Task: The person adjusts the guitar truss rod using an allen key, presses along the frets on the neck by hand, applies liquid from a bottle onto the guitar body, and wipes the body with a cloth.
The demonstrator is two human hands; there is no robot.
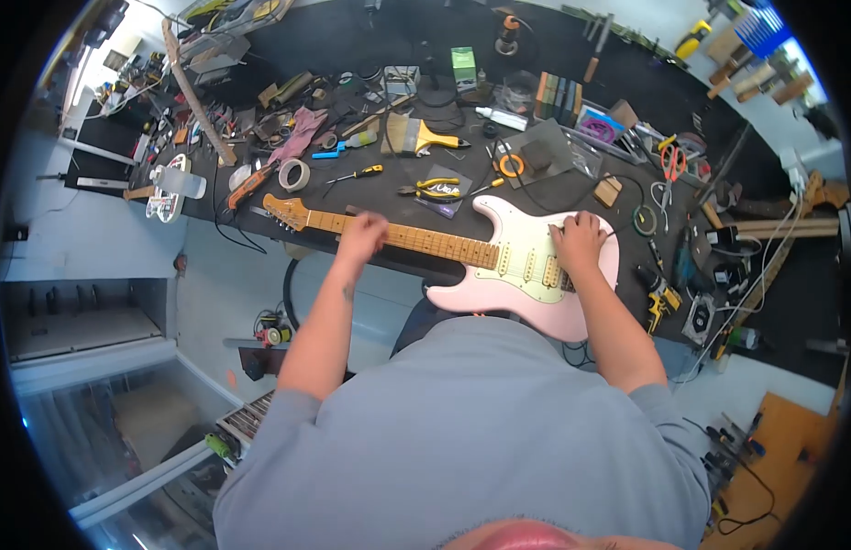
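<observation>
A pale pink electric guitar (462, 298) with a cream pickguard and maple neck lies face up across the bench's front edge, headstock to the left. My left hand (363, 238) is over the neck near the headstock, fingers curled in and slightly blurred; what is in them, if anything, is hidden. On the far side of the pickguard rests my right hand (581, 242), beside the pickups and bridge. Its fingers bend down onto the guitar, and the fingertips' contact is covered. Yellow-handled pliers (437, 189) lie just beyond the neck.
Beyond the guitar lie a screwdriver (355, 174), a tape roll (294, 174), a wide brush (409, 137) and a white tube (502, 118). Red-handled scissors (672, 163) and a yellow drill (661, 298) are to the right. A white guitar-shaped part (169, 188) sits at the left.
</observation>
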